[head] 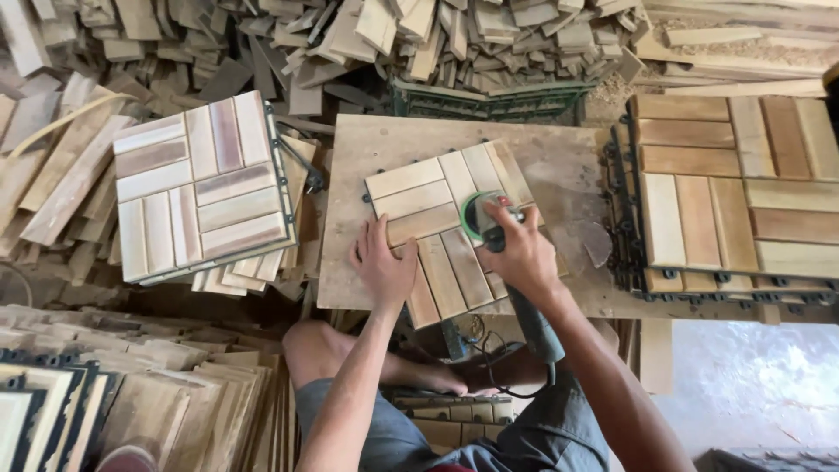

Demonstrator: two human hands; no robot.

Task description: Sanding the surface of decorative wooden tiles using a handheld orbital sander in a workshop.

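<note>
Far left: loose offcuts (52, 175) heaped about, more slats stacked low (175, 393). Next, a pile of unsanded tiles (203, 186), tilted, kept within the left arm's reach. At centre, a board (367, 149) serving as a bench, one tile (446, 229) lying flat on it. Left hand (382, 267) spread open, palm pressed on the tile's near left corner, apparently to stop it sliding. Right hand (523, 255) clenched around the sander (489, 218), green disc down on the tile's right half, cord trailing back toward the lap. Further right, a darker stack (730, 188) squared up on black plastic grids, seemingly the finished lot. Behind, a green crate (489, 100) under more offcuts. No packages, labels or signs to be seen.
</note>
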